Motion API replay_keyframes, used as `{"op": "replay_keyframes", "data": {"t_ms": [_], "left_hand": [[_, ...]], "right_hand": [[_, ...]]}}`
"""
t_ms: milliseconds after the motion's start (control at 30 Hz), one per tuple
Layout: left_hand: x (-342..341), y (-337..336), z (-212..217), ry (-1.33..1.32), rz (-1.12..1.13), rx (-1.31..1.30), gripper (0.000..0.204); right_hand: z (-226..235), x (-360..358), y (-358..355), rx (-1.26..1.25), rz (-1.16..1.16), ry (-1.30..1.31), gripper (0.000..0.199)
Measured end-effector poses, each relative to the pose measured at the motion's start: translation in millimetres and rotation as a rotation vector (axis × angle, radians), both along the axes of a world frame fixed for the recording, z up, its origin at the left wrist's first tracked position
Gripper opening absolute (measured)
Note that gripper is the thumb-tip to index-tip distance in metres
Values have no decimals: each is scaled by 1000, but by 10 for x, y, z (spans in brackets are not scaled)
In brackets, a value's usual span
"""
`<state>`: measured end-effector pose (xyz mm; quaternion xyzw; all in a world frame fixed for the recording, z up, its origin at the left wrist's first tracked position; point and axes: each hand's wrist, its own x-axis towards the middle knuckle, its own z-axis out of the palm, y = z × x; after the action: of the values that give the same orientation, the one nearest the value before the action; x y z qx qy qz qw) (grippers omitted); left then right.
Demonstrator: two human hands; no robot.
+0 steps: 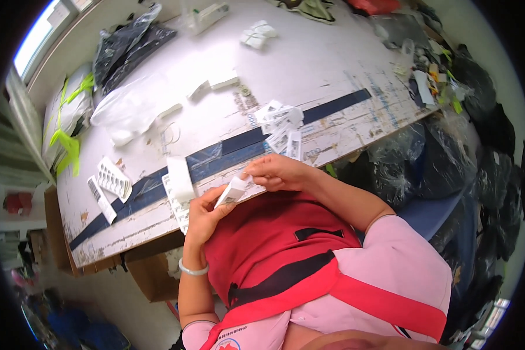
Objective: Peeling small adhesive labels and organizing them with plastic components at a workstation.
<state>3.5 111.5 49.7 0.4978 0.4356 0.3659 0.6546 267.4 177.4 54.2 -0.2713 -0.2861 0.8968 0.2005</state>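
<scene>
Both of your hands pinch one small white tag (232,191) at the table's (309,64) near edge: left hand (205,214) grips below, right hand (277,172) fingertips hold its top, beside loose tags (281,127).

Packing workshop, indicated by a worn worktable (332,64) strewn with tags (281,125), and bagged goods (128,41) piled upper left.

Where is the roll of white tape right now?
In the head view, the tape roll stands on the table near its front edge, just left of the left hand, on the dark blue stripe.
</scene>
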Motion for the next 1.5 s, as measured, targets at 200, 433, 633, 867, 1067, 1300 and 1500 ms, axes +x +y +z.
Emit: {"op": "replay_keyframes", "data": {"t_ms": [200,433,633,867,1067,1300,1500], "left_hand": [[170,160,-122,205,245,99,34],[263,296,-179,357,297,243,36],[318,286,-57,510,278,414,38],[351,343,-73,603,102,557,49],[326,380,-174,619,54,633,51],[308,338,-183,702,55,657,60],[305,287,-67,709,49,593,65]], "right_hand": [[279,-399,-322,759,-134,-268,29],[58,-314,-312,810,-338,-594,18],[31,-170,-7,1228,-423,-667,41],[-93,-254,263,1047,-30,-609,65],[-227,-243,298,1385,-124,-629,51],[-157,163,1129,1286,-478,-963,26],[-422,209,2021,1343,-330,-1330,36]]}}
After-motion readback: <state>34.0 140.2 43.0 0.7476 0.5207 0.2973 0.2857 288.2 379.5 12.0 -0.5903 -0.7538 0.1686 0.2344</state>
